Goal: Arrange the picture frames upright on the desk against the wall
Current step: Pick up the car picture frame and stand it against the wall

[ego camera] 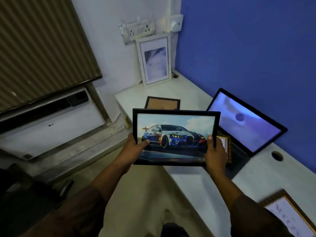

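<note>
A black-framed car picture point(176, 132) is held in the air over the near edge of the white desk point(188, 93), picture facing me. My left hand point(135, 148) grips its lower left side and my right hand point(214, 151) grips its lower right side. A white-framed picture point(154, 60) stands upright against the white wall in the desk's far corner. A black frame point(162, 103) lies face down behind the held one. A small gold frame point(225, 146) lies partly hidden behind my right hand. Another gold frame point(290, 214) lies flat at the near right.
An open laptop point(246, 120) with a lit screen leans toward the blue wall on the right. A socket board point(138, 30) hangs above the white frame. A cable hole point(277, 155) is in the desk. An air conditioner point(51, 124) and blinds are at the left.
</note>
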`<state>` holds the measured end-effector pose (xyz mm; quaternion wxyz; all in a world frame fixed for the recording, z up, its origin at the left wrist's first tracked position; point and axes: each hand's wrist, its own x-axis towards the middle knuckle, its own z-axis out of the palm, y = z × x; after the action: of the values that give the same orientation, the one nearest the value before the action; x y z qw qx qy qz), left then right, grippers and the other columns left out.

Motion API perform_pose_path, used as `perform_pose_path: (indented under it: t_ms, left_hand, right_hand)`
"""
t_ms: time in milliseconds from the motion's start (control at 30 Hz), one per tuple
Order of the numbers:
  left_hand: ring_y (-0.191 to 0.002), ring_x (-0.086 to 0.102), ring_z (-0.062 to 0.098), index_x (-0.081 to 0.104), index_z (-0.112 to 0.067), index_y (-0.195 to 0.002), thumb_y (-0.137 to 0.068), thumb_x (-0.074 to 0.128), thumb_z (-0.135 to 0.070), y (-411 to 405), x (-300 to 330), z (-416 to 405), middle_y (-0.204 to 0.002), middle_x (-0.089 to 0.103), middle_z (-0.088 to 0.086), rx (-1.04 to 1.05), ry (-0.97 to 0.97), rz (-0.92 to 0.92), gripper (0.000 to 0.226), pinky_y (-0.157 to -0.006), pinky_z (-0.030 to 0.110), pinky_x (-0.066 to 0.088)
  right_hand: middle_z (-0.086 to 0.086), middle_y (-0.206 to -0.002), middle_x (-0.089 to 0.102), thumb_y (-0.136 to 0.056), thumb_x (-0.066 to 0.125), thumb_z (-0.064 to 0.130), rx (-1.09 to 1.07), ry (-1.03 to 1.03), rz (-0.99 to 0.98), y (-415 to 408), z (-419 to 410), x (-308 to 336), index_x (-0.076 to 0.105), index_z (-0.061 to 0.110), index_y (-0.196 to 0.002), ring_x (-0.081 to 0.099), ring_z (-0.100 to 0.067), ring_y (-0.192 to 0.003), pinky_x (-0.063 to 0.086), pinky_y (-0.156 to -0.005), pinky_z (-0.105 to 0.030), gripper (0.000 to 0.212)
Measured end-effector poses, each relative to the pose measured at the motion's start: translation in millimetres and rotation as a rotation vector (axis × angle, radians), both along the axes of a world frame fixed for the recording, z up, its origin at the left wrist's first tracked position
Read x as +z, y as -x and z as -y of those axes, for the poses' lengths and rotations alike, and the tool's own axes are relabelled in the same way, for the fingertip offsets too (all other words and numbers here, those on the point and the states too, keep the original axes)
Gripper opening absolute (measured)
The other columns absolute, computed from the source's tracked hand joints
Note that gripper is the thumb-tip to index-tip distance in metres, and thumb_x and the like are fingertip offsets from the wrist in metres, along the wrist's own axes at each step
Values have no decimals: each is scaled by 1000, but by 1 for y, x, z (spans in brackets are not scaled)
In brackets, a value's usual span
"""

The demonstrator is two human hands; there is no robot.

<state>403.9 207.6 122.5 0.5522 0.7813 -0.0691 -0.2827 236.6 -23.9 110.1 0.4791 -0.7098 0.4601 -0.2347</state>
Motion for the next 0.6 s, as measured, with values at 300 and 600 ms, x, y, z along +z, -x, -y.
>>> perform_pose_path:
  t_ms: [300, 600]
  left_hand:
    - [-121, 57, 22, 36, -20, -145, -96, 62, -46, -134, 50, 59, -139, 54, 0, 123, 47, 129, 61, -105, 45, 49]
    - [-117, 60, 17, 41, -23, -137, -92, 64, -51, -236, 92, 149, -132, 58, -7, 31, 96, 200, 58, -99, 39, 50]
  right_hand:
    - [-4, -120, 63, -96, 29, 73, 147, -29, 5, -142, 69, 10, 64, 25, -125, 59, -23, -110, 47, -102, -42, 66]
    - [-6, -152, 51, -104, 33, 54, 263, 40, -18, -213, 155, 70, 43, 26, -151, 46, -31, -139, 35, -105, -34, 55]
